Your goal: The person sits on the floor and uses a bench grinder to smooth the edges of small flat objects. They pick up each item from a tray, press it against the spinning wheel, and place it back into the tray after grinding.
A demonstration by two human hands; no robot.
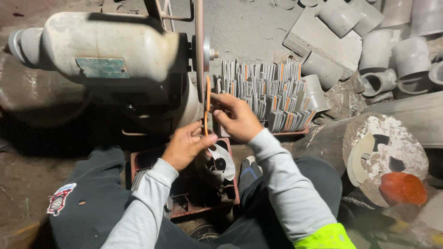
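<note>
While my left hand (187, 144) and right hand (237, 117) pinch an orange strip (207, 99) against the grinder's wheel (200, 50), stacked pieces (267, 94) stand just beyond.

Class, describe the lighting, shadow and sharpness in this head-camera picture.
Head view: light falls on the hands, left hand and right hand, and the stacked grey pieces; deep shadow lies under the motor; edges curve slightly; the centre is sharp.
</note>
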